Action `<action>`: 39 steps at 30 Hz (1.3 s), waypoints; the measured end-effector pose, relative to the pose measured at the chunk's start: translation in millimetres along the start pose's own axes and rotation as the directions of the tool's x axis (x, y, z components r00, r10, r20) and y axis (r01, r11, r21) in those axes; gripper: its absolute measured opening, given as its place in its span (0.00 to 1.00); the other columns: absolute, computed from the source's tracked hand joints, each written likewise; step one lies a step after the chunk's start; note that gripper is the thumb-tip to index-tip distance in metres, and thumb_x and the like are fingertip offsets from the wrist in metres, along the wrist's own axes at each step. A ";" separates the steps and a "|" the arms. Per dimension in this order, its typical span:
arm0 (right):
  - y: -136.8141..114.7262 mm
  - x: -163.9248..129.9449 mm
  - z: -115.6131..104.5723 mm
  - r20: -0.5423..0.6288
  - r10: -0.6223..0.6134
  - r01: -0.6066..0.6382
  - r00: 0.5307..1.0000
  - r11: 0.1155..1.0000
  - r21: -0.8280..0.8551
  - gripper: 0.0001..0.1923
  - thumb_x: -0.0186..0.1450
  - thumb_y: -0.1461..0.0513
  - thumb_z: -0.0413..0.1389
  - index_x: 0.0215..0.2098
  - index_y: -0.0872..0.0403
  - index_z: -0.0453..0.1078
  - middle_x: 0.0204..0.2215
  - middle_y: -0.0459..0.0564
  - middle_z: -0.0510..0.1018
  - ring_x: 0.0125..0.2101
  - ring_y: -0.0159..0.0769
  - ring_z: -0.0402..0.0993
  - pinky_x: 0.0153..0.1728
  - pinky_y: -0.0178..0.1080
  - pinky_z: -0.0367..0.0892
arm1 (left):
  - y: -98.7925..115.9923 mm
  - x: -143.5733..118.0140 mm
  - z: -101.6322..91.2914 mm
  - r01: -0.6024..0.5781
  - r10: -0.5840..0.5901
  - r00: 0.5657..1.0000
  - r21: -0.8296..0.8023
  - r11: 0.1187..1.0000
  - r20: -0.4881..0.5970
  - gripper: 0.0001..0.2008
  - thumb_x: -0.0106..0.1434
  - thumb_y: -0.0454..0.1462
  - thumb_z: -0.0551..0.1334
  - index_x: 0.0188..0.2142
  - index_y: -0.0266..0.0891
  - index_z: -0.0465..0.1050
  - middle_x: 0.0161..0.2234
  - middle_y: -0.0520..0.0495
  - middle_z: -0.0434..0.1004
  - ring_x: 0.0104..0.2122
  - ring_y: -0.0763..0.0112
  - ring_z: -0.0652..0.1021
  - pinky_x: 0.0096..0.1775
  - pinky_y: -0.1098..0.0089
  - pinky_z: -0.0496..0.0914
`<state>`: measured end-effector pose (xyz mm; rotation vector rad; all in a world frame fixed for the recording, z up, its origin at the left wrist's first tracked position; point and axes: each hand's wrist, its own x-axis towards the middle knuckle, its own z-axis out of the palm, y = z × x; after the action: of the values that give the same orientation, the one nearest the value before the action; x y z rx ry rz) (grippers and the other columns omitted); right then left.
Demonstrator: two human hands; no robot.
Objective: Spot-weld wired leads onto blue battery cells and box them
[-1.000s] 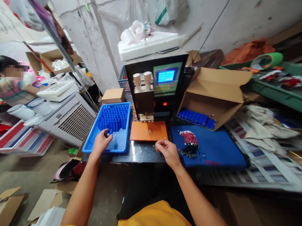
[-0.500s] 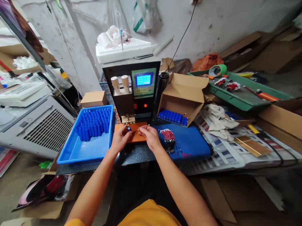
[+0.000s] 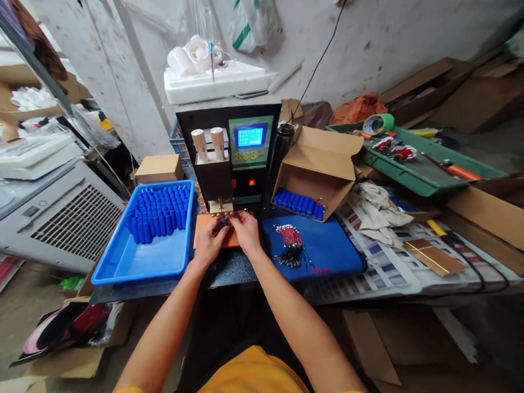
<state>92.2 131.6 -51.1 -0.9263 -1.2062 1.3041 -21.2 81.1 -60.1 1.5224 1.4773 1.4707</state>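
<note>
My left hand (image 3: pixel 210 240) is closed around a blue battery cell (image 3: pixel 224 221), just below the electrode tips of a black spot welder (image 3: pixel 251 190) with a lit screen. Close beside it, my right hand (image 3: pixel 245 230) pinches at the cell's end. A thin wire lead showed in its fingertips a moment ago; now the fingers mostly hide it. Both hands are over an orange board (image 3: pixel 202 223) in front of the welder. To the left, a blue tray (image 3: pixel 144 266) holds many upright blue cells (image 3: pixel 159 212). Red and black wire leads (image 3: pixel 291 244) lie bundled on the right.
An open cardboard box (image 3: pixel 319 170) with a row of blue cells stands right of the welder. Under the wire leads lies a blue mat (image 3: pixel 335 249). Further right are a white cloth (image 3: pixel 380 213) and a green tray (image 3: pixel 437 172). Another person's hand (image 3: pixel 7 124) shows far left.
My right hand has moved left and slightly forward, up against the cell in my left hand. The cell now sits closer beneath the electrodes. The whole view has shifted slightly.
</note>
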 end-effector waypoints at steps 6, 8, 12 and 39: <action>-4.5 -3.3 1.3 0.014 -0.055 0.056 0.998 0.993 -0.103 0.08 0.59 0.56 0.58 0.31 0.53 0.74 0.31 0.50 0.81 0.33 0.41 0.76 0.36 0.39 0.68 | 1.6 -0.4 0.7 -0.014 0.014 1.000 -0.023 1.000 -0.020 0.16 0.62 0.40 0.61 0.48 0.38 0.75 0.43 0.45 0.82 0.42 0.63 0.81 0.47 0.63 0.75; -5.1 -3.9 2.1 0.009 -0.058 0.059 0.998 0.991 -0.118 0.08 0.60 0.56 0.58 0.31 0.53 0.73 0.31 0.50 0.81 0.33 0.41 0.76 0.36 0.38 0.68 | 0.8 -0.7 1.1 -0.009 0.009 1.000 -0.026 1.000 -0.018 0.16 0.62 0.40 0.61 0.48 0.37 0.75 0.43 0.44 0.82 0.42 0.63 0.81 0.47 0.63 0.75; -4.3 -4.4 3.1 0.003 -0.065 0.065 0.998 0.990 -0.125 0.08 0.61 0.56 0.58 0.31 0.53 0.74 0.31 0.50 0.81 0.34 0.41 0.77 0.36 0.38 0.69 | -0.7 -1.4 1.7 0.009 -0.009 1.000 -0.025 1.000 -0.015 0.17 0.62 0.41 0.61 0.49 0.37 0.75 0.44 0.44 0.81 0.43 0.63 0.81 0.48 0.63 0.75; -0.1 -4.8 -5.9 0.042 -0.032 0.033 0.999 0.999 -0.015 0.14 0.58 0.51 0.60 0.31 0.53 0.71 0.30 0.49 0.78 0.32 0.39 0.75 0.35 0.39 0.70 | -6.6 -2.0 1.4 -0.002 0.003 1.000 0.037 0.999 -0.009 0.16 0.64 0.41 0.60 0.49 0.38 0.74 0.41 0.45 0.82 0.40 0.65 0.81 0.45 0.66 0.74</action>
<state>98.6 127.7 -52.6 -0.8909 -1.2610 1.2954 -21.6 81.3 -67.2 1.5418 1.5157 1.4608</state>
